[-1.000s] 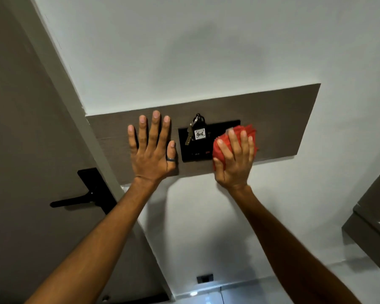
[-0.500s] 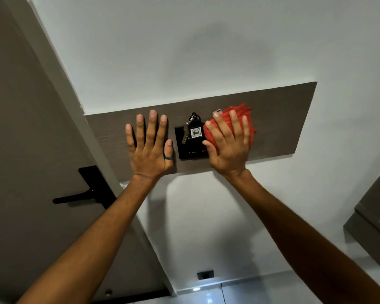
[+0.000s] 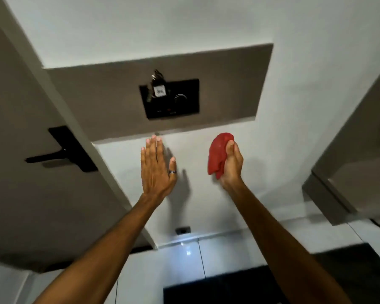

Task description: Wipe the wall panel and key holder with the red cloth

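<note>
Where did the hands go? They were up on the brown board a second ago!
Both hands came down off the wall panel. The left hand, open and flat, is now below it by the white wall. The right hand pulled the red cloth off the key holder and bunched it up. The keys hang where they did, and the cloth stayed in the right hand.

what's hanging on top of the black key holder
A bunch of keys with a white tag hangs over the black key holder's upper left corner. The part of the holder behind them is covered. The tag's writing is too blurred to read.
</note>
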{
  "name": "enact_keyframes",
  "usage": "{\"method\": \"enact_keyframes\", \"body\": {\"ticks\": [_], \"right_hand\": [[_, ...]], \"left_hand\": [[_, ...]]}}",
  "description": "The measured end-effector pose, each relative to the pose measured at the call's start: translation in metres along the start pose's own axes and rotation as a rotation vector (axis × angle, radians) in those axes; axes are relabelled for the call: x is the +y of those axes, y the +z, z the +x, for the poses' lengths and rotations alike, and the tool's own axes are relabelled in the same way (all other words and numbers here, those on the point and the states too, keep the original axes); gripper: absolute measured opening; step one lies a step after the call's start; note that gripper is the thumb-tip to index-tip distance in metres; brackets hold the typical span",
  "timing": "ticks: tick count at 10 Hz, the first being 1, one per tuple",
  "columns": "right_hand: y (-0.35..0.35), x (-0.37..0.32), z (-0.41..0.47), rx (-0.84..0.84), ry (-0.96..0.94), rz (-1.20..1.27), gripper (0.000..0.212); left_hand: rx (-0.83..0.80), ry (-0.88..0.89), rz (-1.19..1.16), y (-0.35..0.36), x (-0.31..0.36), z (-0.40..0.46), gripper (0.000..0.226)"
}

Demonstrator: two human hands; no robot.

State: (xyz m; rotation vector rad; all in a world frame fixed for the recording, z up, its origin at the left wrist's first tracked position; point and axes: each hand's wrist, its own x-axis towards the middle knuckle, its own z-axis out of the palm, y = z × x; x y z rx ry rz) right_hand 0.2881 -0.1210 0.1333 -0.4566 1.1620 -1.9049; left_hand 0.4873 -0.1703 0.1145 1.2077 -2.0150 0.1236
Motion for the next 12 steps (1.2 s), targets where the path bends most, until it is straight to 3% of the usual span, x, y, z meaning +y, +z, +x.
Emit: {"method": "enact_keyframes", "body": {"ticks": [1, 2, 4, 5, 6, 7, 8, 10, 11, 12], "right_hand": [[-0.049, -0.007, -0.014, -0.082, 0.425, 0.328, 0.072], [-0.109, -0.017, -0.019, -0.018, 0.486, 0.396, 0.072], [-0.251, -0.075, 0.004, 0.177, 0.367, 0.299, 0.07], [-0.335, -0.122, 0.038, 0.3, 0.179, -0.006, 0.044], [-0.426, -0.168, 0.088, 0.251, -0.108, -0.787, 0.021], [-0.494, -0.174, 0.137, -0.091, -0.296, -1.49, 0.033], [-0.546, -0.152, 0.174, -0.315, -0.054, -1.895, 0.051], [-0.561, -0.142, 0.2, -0.428, 0.006, -2.01, 0.062], [-0.544, -0.15, 0.194, -0.368, 0.022, -2.032, 0.066], [-0.497, -0.146, 0.17, -0.26, -0.257, -1.874, 0.067]], "left_hand": [[-0.188, 0.116, -0.086, 0.028, 0.045, -0.023, 0.068], [-0.34, 0.227, -0.12, 0.055, 0.092, -0.029, 0.065], [-0.585, 0.348, -0.156, 0.132, 0.197, -0.038, 0.064], [-0.689, 0.376, -0.176, 0.173, 0.265, -0.039, 0.068], [-0.764, 0.434, -0.183, 0.226, 0.333, -0.037, 0.067], [-0.841, 0.465, -0.157, 0.253, 0.368, -0.037, 0.066], [-0.891, 0.423, -0.135, 0.281, 0.397, -0.038, 0.075], [-0.915, 0.39, 0.026, 0.292, 0.4, -0.04, 0.081], [-0.797, 0.369, 0.066, 0.28, 0.399, -0.027, 0.078], [-0.587, 0.317, 0.02, 0.248, 0.394, -0.009, 0.077]]}}
